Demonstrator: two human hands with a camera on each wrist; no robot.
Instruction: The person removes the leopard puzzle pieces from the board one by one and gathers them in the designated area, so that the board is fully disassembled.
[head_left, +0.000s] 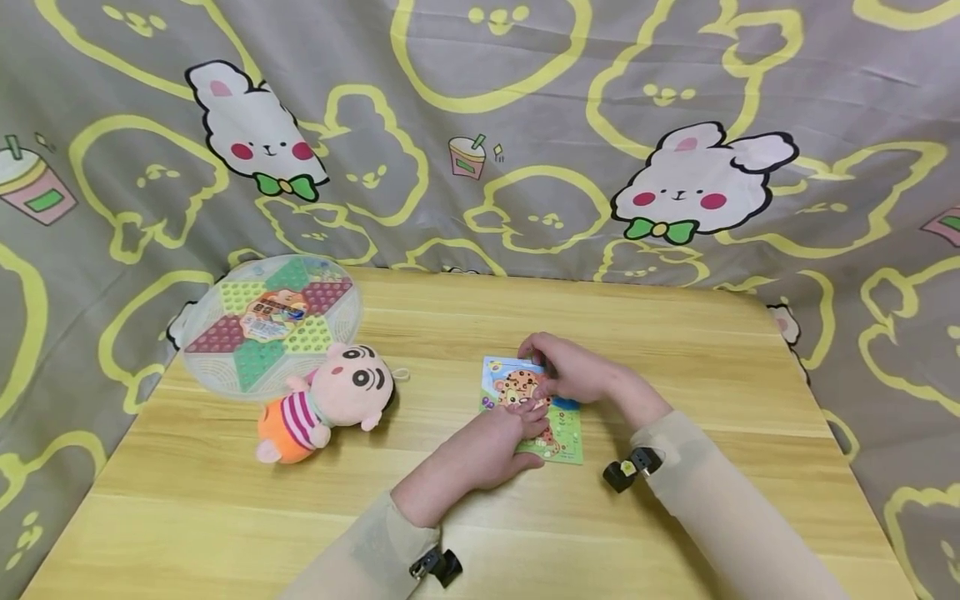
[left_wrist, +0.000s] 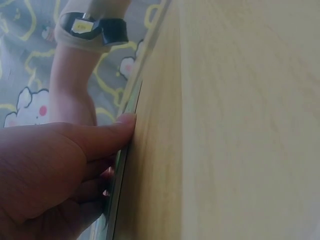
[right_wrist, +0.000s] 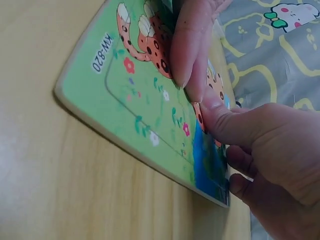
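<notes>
A jigsaw puzzle board with a spotted leopard on a green and blue scene lies on the table. In the right wrist view, the printed face of the puzzle board and its pale edge show. My left hand rests on it, fingers extended over the leopard, with the thumb at the near edge. My right hand grips the board's far side: its thumb presses on the leopard beside the left fingertips, and its other fingers curl at the edge. Both hands cover part of the picture.
To the left, a plush doll in a striped top and orange bottoms lies on its side. Behind it, a round Chinese checkers board leans near the patterned curtain. The wooden table extends on both sides.
</notes>
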